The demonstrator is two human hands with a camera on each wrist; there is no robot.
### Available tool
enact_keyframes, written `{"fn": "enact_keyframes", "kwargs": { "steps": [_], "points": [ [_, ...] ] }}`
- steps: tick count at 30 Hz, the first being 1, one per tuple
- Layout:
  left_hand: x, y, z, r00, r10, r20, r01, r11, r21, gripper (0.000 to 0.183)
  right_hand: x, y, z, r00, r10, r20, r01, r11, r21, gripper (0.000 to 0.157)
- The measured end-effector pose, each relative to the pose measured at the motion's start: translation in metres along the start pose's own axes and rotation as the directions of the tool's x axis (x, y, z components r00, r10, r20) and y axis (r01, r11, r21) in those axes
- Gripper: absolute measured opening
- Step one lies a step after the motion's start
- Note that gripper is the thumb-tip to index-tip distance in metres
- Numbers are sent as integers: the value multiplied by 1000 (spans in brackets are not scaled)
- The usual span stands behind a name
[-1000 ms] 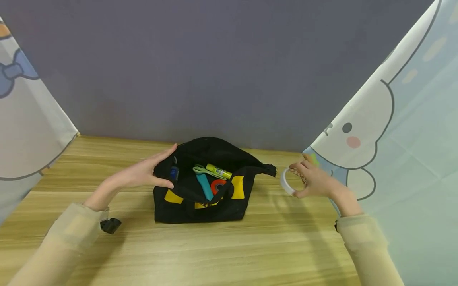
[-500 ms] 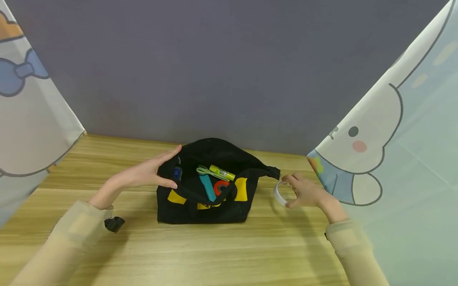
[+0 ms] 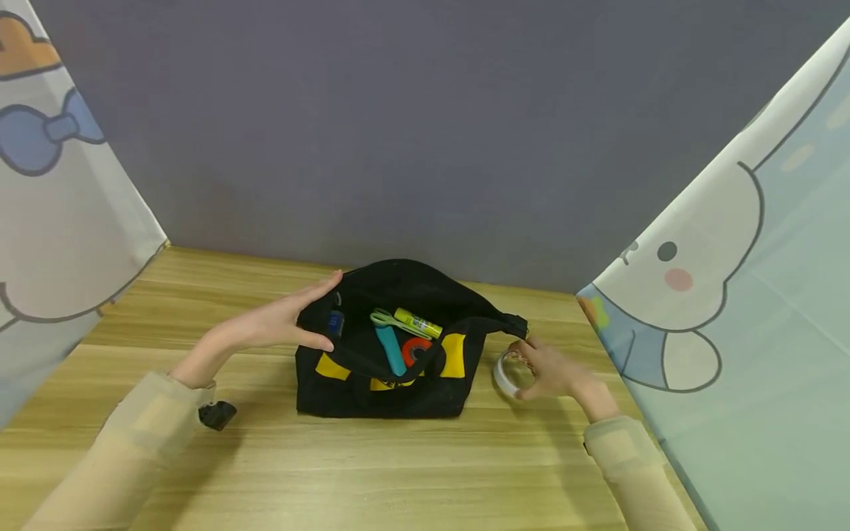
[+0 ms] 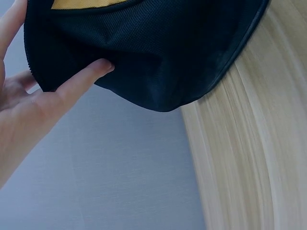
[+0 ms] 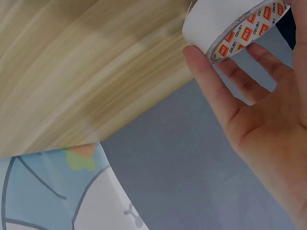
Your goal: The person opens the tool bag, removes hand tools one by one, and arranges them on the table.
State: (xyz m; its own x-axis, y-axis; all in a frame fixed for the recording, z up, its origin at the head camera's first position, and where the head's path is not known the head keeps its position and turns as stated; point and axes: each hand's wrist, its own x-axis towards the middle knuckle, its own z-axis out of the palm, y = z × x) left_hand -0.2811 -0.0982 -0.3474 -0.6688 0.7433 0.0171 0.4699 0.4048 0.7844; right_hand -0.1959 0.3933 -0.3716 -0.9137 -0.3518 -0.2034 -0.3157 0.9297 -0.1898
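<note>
Head view shows the left hand [image 3: 287, 318] gripping the left rim of a black fabric bag [image 3: 412, 404] with yellow patches [image 3: 454, 355], near the far edge of the wooden table [image 3: 398, 472]. Between the bag and the table's right edge, the right hand [image 3: 553, 371] pinches a white ring-shaped tape roll [image 5: 208, 21]. Inside the bag lies a slim turquoise object [image 3: 390, 350].

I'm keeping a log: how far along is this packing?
Seemingly done: yellow tube, teal item and red roll lie in the bag. In hand: right hand holds the tape outside; left hand touches the bag's end. Remaining, probably: adding the tape, then closing the open bag.
</note>
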Motion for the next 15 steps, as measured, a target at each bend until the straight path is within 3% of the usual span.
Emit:
{"fn": "enact_keyframes", "kwargs": {
  "steps": [15],
  "points": [
    [1, 1, 0, 1000, -4, 11, 4, 1000, -18, 111, 9, 7, 21, 1000, -13, -13, 13, 1000, -21, 78]
  ]
}}
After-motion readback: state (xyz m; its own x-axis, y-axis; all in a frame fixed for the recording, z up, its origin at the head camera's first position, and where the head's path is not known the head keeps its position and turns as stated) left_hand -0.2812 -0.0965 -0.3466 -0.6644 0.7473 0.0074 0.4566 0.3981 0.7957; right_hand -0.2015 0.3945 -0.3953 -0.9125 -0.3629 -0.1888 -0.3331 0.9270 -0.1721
